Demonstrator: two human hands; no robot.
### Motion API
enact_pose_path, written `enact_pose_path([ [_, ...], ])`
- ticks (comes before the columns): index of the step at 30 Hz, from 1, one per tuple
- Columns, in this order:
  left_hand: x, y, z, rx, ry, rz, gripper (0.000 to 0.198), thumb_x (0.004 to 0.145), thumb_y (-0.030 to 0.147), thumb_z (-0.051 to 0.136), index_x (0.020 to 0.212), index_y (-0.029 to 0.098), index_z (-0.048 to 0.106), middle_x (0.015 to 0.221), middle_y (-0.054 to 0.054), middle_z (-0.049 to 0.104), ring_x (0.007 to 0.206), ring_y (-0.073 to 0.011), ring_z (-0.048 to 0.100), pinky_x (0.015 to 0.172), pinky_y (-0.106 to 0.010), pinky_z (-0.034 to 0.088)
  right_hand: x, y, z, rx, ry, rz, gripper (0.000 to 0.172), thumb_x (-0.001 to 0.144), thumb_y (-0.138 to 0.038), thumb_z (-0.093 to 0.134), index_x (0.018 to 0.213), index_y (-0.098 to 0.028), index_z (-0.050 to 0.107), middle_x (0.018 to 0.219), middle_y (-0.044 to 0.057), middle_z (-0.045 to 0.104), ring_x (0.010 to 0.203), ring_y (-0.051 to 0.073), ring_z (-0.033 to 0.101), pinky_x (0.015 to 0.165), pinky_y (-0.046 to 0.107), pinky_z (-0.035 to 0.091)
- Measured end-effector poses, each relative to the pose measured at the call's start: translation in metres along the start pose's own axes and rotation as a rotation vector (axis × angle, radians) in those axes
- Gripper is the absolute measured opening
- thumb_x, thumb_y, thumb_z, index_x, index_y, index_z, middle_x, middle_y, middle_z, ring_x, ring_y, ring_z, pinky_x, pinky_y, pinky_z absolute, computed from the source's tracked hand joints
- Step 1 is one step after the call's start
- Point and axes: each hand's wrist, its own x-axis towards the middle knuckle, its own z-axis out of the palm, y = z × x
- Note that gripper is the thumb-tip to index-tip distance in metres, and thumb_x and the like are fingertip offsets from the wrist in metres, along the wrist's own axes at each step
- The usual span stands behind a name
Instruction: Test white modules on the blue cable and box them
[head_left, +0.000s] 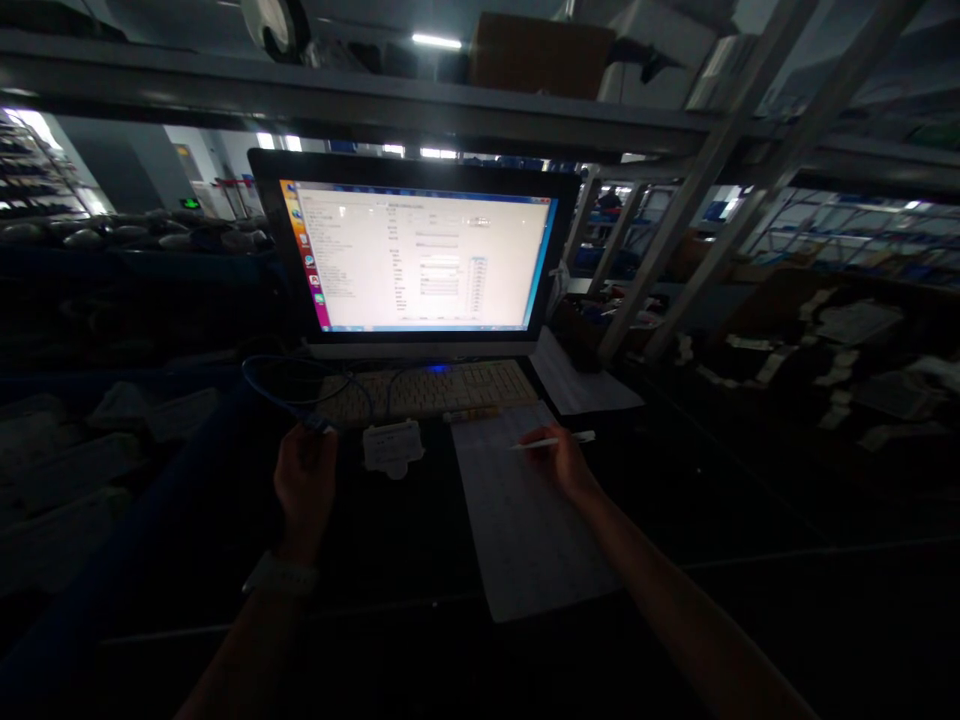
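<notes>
My right hand (559, 462) grips a white pen (582, 437), its tip low over a sheet of paper (517, 540) with faint print. On the left, the closed fingers of my left hand (306, 475) hold the end of a blue cable (259, 390), which loops up and back toward the keyboard. A small white labelled device (394, 446) lies between my hands, with cable running to its top edge. Behind it is a light keyboard (427, 390). A lit monitor (420, 260) shows a window with text fields and a column of buttons.
Another paper sheet (581, 380) lies right of the keyboard. White devices fill a blue bin (172, 470) at left. More white parts (855, 330) are at right. A metal shelf (420, 95) with a cardboard box (540, 55) crosses above the monitor.
</notes>
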Motion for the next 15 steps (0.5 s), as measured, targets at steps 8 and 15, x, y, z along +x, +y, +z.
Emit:
enact_pose_path([
  [8, -0.001, -0.003, 0.001, -0.007, 0.009, -0.007, 0.035, 0.069, 0.034, 0.063, 0.097, 0.014, 0.059, 0.090, -0.008, 0.066, 0.080, -0.0194, 0.064, 0.071, -0.035, 0.054, -0.009, -0.012, 0.001, -0.208, 0.002, -0.207, 0.040, 0.075, -0.060, 0.043, 0.071, -0.023, 0.056, 0.054, -0.001, 0.051, 0.052, 0.015, 0.046, 0.050, 0.028, 0.036],
  [15, -0.001, -0.001, 0.000, -0.013, -0.015, -0.012, 0.032, 0.070, 0.033, 0.063, 0.097, 0.015, 0.058, 0.092, -0.007, 0.066, 0.082, -0.0187, 0.064, 0.072, -0.033, 0.054, -0.006, -0.010, 0.003, -0.223, 0.027, -0.229, 0.038, 0.070, -0.060, 0.055, 0.063, -0.023, 0.051, 0.055, -0.002, 0.051, 0.052, 0.013, 0.045, 0.050, 0.026, 0.036],
])
